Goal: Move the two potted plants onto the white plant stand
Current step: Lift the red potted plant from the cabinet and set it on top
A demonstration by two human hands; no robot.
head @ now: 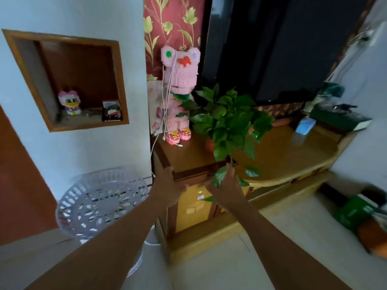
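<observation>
Though leaves hide it, potted plant [227,124] pot rim barely shows

The potted plant [227,120] has glossy deep-green leaves and a terracotta-orange pot. Left of it, the block-built bear figure [180,95] is pale pink with a green eye patch, a red mouth and red-and-yellow feet. Behind the bear, the wallpaper [173,28] is dark red with pale yellow-green leaf motifs. Below and left of the plant, the white plant stand [100,199] carries a cut-out petal lattice. The cabinet [280,151] under the plant is honey-brown wood.
</observation>
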